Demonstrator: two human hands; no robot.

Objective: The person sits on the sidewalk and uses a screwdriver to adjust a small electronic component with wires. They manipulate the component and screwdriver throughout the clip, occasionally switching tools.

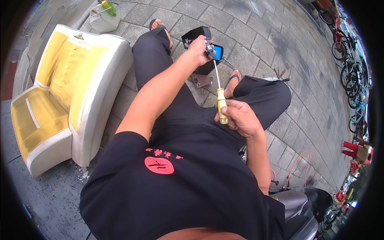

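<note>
My right hand [245,120] is closed around the pale yellow handle of a screwdriver [222,105]. The shaft points away from me, its tip close below my left hand [199,49]. Between the fingers of that hand is a small silvery metal part [209,48]; its exact kind is hard to make out. Below and beyond it, an open black box [205,67] stands on the paving between my feet, with a bright blue panel [217,52] at its right side. A small brown piece [203,81] lies at the near side of the box.
At left stands a yellow and white padded seat [86,80], with a whitish jug [105,21] behind it. Several hand tools [281,74] are beside my right knee. A scooter [298,204] and a pink hose [307,160] are at lower right; bicycles [351,76] line the far right.
</note>
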